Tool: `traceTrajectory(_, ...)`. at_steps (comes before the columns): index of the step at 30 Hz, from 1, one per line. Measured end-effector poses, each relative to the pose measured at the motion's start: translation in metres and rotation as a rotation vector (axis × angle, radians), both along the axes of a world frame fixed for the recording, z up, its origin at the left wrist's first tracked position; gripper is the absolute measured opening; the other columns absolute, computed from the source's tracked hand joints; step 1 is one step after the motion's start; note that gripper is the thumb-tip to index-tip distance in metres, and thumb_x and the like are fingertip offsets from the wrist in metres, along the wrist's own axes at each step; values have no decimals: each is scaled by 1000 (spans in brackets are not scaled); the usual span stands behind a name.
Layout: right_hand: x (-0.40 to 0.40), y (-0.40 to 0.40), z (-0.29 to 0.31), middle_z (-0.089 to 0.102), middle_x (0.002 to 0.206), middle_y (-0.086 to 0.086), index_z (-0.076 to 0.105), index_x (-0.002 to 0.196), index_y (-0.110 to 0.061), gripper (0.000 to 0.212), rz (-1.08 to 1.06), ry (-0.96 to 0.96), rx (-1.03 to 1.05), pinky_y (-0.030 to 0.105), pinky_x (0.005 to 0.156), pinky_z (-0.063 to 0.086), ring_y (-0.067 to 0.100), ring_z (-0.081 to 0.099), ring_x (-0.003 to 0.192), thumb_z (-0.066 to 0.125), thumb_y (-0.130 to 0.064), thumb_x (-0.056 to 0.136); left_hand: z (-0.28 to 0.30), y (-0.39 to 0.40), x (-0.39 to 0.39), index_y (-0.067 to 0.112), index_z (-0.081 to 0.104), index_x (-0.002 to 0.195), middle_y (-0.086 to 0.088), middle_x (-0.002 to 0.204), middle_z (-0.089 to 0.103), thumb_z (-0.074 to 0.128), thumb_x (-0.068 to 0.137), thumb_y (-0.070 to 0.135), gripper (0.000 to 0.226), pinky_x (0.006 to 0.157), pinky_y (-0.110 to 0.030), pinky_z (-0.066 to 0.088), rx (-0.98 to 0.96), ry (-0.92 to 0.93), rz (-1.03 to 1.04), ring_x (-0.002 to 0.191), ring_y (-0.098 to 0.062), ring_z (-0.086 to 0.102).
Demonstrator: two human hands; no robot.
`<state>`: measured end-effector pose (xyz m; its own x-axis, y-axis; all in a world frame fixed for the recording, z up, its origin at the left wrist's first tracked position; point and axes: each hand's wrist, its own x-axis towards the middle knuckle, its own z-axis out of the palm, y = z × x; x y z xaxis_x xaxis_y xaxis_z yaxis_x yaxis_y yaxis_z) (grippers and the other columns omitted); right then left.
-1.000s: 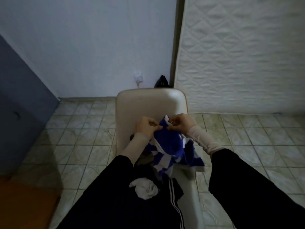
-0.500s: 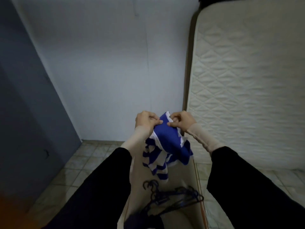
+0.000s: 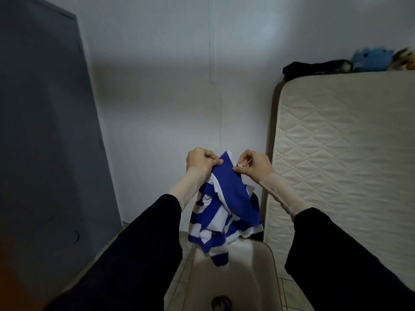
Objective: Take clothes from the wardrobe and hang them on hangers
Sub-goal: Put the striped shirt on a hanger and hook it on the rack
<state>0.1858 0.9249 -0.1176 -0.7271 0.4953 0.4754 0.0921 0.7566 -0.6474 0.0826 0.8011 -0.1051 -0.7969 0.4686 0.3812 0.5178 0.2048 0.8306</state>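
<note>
Blue-and-white striped garment (image 3: 221, 205) held up
Pinched at top edge by left hand (image 3: 201, 161) and right hand (image 3: 253, 164), hanging below

Head-worn view, forward and downward, close.

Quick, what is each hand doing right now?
Left hand: closed, pinching the top edge of the blue and white striped shirt.
Right hand: closed, pinching the same shirt's top edge.

Soft matt cloth shirt (image 3: 222, 205), quilted fabric mattress (image 3: 345, 167), smooth plastic chair (image 3: 251, 272)
</note>
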Motion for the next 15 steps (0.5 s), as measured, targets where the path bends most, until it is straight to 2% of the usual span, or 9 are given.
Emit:
traceTrajectory(4, -2, -7, 0, 56, 64, -6, 55, 70, -17, 20, 65, -152, -111, 14, 57, 39, 4, 50, 59, 75, -19, 74, 5, -4, -5, 6, 74, 77, -9, 85, 72, 77, 72, 13, 9, 82, -30, 53, 19, -28, 42, 79, -18, 63)
traceTrajectory(8, -3, -11, 3, 55, 68, -7, 60, 81, -12, 20, 90, -273, -95, 15, 59, 39, 5, 50, 65, 76, -21, 73, 7, -9, -9, 8, 74, 77, -8, 87, 72, 78, 71, 15, 10, 83, -31, 53, 24, -41, 82, 83, -20, 64)
traceTrajectory(10, -3, -10, 5, 56, 66, -6, 60, 79, -12, 16, 102, -326, -71, 16, 59, 42, 6, 51, 62, 74, -15, 74, 8, -12, -11, 8, 74, 78, -7, 85, 71, 78, 71, 16, 11, 82, -30, 53, 11, -34, 96, 82, -19, 63)
traceTrajectory(13, -3, -11, 9, 53, 62, -3, 56, 77, -10, 14, 87, -315, -26, 8, 44, 39, 9, 49, 51, 69, -6, 79, 11, -19, -15, 8, 72, 71, -7, 73, 69, 79, 70, 15, 9, 77, -30, 55, -25, -20, 88, 70, -18, 63)
traceTrajectory(15, -6, -11, 13, 51, 63, 0, 52, 72, -12, 19, 44, -254, 22, 3, 40, 38, 7, 51, 47, 65, -1, 81, 13, -23, -17, 9, 70, 63, -8, 65, 68, 78, 71, 15, 13, 73, -29, 56, -65, 1, 72, 61, -18, 63)
